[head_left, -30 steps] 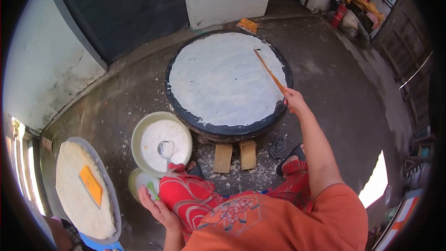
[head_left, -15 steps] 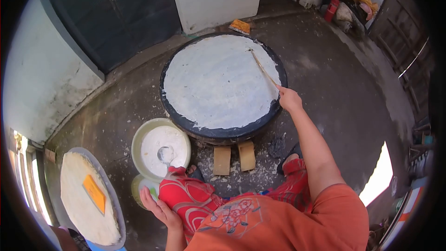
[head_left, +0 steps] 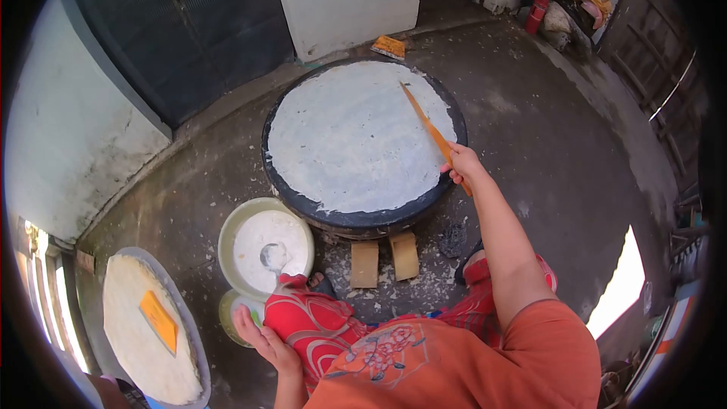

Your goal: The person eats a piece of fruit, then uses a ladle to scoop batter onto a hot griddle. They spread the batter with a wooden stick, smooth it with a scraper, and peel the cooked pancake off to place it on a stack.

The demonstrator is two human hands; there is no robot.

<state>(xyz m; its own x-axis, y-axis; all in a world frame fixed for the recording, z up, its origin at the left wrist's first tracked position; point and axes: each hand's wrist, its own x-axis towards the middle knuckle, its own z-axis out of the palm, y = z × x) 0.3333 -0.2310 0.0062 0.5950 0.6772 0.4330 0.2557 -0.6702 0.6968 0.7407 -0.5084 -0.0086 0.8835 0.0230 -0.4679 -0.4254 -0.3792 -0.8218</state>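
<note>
A wide round black griddle (head_left: 363,219) is covered with a thin, pale layer of batter (head_left: 348,136) reaching nearly to its rim. Over its right part, my right hand (head_left: 464,164) grips a long, flat wooden spatula (head_left: 426,123); the narrow tip points to the far side and the broad face shows. My left hand (head_left: 265,339) is held low beside my left thigh, fingers stretched out and holding nothing. Just past it, a small greenish bowl (head_left: 227,320) is partly hidden. Left of the griddle's near edge, a pale basin (head_left: 226,254) contains white batter and a metal ladle (head_left: 273,256).
At lower left, a stack of thin flatbreads (head_left: 140,326) lies on a round tray, with an orange scraper (head_left: 160,322) on top. Another orange piece (head_left: 389,47) rests behind the griddle. Two cardboard pieces (head_left: 364,263) jut out beneath it. A red cylinder (head_left: 537,14) stands far right.
The spatula has turned in my right hand from edge-on to showing its flat face, and its grip sits further along it. My left hand stays about where it was.
</note>
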